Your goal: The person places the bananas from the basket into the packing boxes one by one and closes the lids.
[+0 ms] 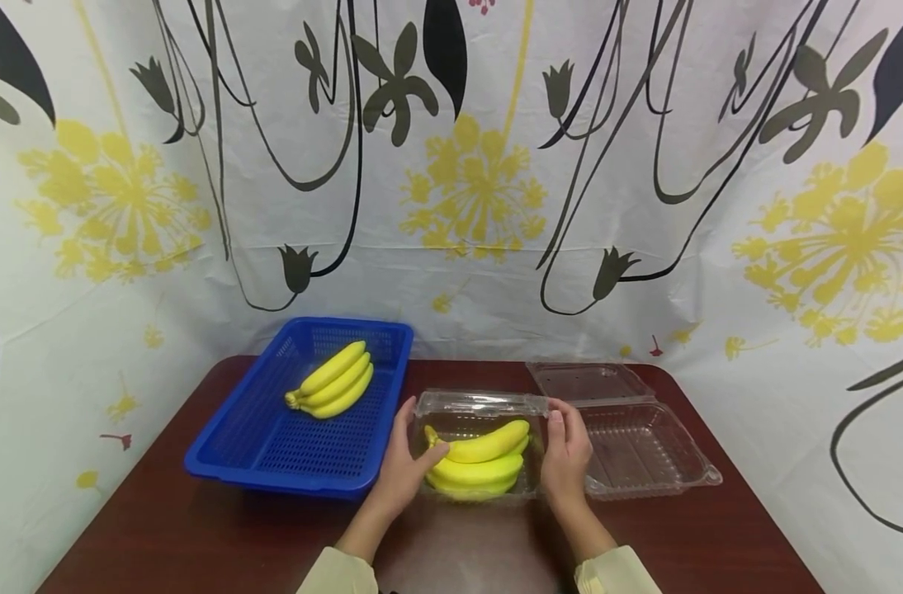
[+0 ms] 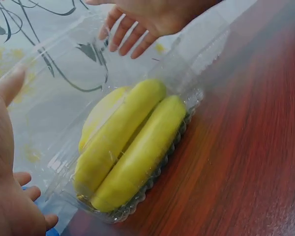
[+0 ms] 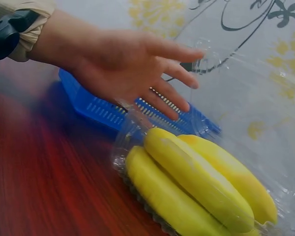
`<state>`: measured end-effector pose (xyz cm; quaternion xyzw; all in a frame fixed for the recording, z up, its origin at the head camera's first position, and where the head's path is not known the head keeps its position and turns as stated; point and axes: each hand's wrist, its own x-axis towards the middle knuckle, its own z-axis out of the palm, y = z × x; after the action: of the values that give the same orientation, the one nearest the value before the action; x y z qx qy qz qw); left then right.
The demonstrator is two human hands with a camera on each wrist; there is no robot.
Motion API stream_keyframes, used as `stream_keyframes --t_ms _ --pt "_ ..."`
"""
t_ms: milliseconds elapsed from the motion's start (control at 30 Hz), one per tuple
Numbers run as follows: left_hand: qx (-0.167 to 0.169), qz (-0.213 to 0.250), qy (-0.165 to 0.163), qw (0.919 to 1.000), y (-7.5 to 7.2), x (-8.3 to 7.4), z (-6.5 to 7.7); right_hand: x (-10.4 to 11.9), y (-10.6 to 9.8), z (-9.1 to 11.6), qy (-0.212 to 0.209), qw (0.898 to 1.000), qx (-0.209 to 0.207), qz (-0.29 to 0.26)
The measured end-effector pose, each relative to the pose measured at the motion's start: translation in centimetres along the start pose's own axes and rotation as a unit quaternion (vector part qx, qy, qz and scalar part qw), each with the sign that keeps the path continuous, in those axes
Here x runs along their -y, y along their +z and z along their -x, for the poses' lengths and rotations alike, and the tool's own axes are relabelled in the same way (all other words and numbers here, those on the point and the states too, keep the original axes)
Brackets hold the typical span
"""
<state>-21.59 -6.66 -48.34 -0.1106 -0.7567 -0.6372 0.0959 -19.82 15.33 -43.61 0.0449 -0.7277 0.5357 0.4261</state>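
A bunch of yellow bananas (image 1: 475, 473) lies inside a clear plastic clamshell container (image 1: 535, 488) on the table, its transparent lid (image 1: 481, 403) raised at the back. At the left side is my left hand (image 1: 405, 469), thumb stretched over the container in the head view. Its fingers are extended in the right wrist view, beside the lid's edge. My right hand (image 1: 566, 454) is at the opposite side, fingertips right at the lid's corner. In the left wrist view, the fingers of this right hand (image 2: 150, 19) are straight and spread.
To the left stands a blue plastic basket (image 1: 236, 454) with another bunch of bananas (image 1: 336, 381) in it. On the right, a second clear clamshell container (image 1: 637, 450) lies with its lid folded back. A patterned curtain (image 1: 481, 313) hangs behind the dark red table (image 1: 162, 536).
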Motion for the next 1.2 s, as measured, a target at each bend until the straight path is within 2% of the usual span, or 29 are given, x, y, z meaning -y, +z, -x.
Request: stream_keyframes --t_ms 200,400,533,633,800,867,967,1200 --pt "0.008 0.004 -0.011 0.9999 0.0 -0.4 0.1 0.0 -0.2 0.5 0.02 1.0 -0.005 0.008" --pt "-0.008 -0.021 -0.016 0.9996 0.2 -0.2 0.1 -3.4 0.4 1.1 0.042 0.999 -0.018 0.018" --pt "-0.018 -0.033 -0.008 0.9993 0.4 0.1 0.0 -5.0 0.6 1.4 0.045 0.999 -0.007 0.017" --pt "-0.022 -0.031 0.001 0.9993 0.4 0.5 -0.2 -4.3 0.5 1.6 0.037 0.999 0.002 0.018" --pt "-0.027 -0.027 0.004 0.9993 0.4 1.6 -0.6 -4.6 0.9 1.8 0.043 0.999 0.015 0.024" --pt "-0.026 -0.031 0.013 0.9991 0.4 2.1 -0.8 -5.8 1.1 1.9 0.043 0.998 0.02 0.03" --pt "-0.025 -0.041 0.025 0.9985 0.5 2.5 -1.0 -5.9 1.3 1.9 0.043 0.998 0.026 0.036" --pt "-0.027 -0.051 0.018 0.9982 0.6 3.1 -1.3 -6.1 1.6 2.0 0.081 0.994 0.055 0.045"
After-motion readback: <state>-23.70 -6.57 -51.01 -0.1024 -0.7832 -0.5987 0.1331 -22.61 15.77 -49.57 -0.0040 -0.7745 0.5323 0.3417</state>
